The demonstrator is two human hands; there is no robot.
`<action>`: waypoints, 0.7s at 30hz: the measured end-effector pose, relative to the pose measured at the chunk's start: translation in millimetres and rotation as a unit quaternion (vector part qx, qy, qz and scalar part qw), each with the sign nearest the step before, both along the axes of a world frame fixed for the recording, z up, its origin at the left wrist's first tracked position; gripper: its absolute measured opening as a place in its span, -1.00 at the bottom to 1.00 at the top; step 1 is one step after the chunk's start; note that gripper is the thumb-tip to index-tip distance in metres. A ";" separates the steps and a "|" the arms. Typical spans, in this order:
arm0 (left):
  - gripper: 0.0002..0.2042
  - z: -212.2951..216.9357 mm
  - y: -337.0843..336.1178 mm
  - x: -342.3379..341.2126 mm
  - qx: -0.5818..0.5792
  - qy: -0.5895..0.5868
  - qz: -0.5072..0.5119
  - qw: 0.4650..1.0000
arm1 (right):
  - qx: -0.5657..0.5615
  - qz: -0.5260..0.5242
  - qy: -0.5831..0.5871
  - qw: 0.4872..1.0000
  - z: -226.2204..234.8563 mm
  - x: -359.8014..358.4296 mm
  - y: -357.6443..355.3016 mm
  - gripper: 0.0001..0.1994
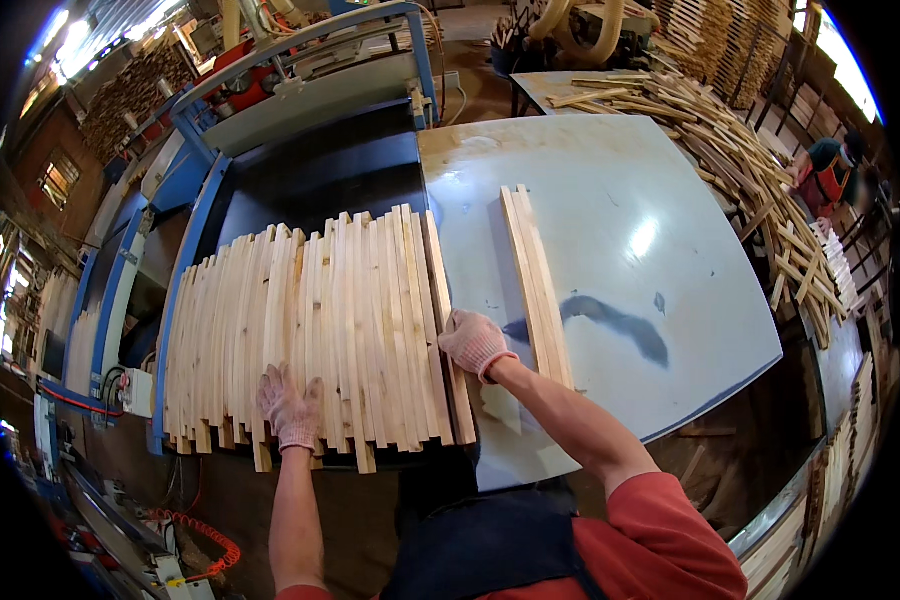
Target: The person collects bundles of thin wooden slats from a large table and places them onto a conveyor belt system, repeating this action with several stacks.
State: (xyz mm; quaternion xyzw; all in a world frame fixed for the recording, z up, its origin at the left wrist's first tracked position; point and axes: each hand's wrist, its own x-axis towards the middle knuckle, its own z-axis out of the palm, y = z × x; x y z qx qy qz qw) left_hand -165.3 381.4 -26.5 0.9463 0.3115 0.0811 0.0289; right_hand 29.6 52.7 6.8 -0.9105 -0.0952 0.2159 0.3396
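Observation:
Many pale wooden strips point(310, 300) lie side by side in a row on a dark machine bed, their near ends uneven. My left hand point(291, 408), in a pinkish work glove, rests on the near part of the row with its fingers spread. At the row's right edge, a single strip point(461, 400) stands slightly apart from the others. Gloved as well, my right hand point(477, 343) is closed over this strip about midway along it; its fingertips are partly hidden. Right of that hand, two strips point(536, 290) lie together on a grey metal tabletop point(620, 240).
A blue machine frame point(192, 290) borders the row on the left, with a crossbar beyond. Loose sticks point(710, 140) are heaped past the tabletop at far right, where another person point(830, 180) works. A red coiled hose point(215, 545) hangs at lower left.

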 end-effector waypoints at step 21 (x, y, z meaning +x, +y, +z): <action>-0.22 15.8 127.9 -90.3 -0.143 -0.299 0.033 0.943 | -0.312 -0.096 -0.359 0.875 9.7 -12.7 -63.2 -0.11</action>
